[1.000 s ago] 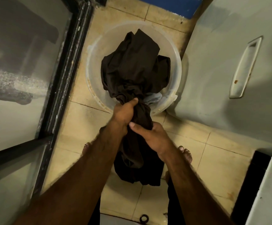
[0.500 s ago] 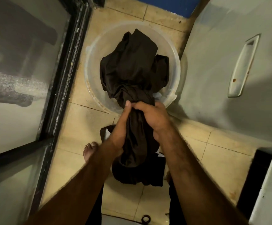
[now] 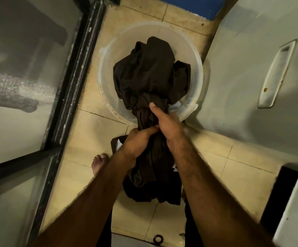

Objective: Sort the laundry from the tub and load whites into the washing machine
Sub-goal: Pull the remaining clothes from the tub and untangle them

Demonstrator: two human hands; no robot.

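A round translucent tub [image 3: 109,56] stands on the tiled floor ahead of me. A long dark brown garment [image 3: 150,75] is heaped in it and stretches out over its near rim, down to the floor between my feet. My right hand [image 3: 164,120] grips the twisted cloth at the tub's near rim. Just below it, my left hand [image 3: 137,139] holds the same garment. A scrap of pale cloth [image 3: 175,106] peeks out under the dark one at the tub's near right side.
A grey appliance side with a recessed handle [image 3: 276,73] rises on the right, close to the tub. A black-framed glass door [image 3: 73,82] runs along the left. My bare left foot [image 3: 98,163] is on the tiles. A floor drain ring [image 3: 157,239] lies near the bottom edge.
My hands have swapped places along the garment: the right hand moved up to the tub's rim, the left hand slid down below it. More cloth now hangs outside the tub.
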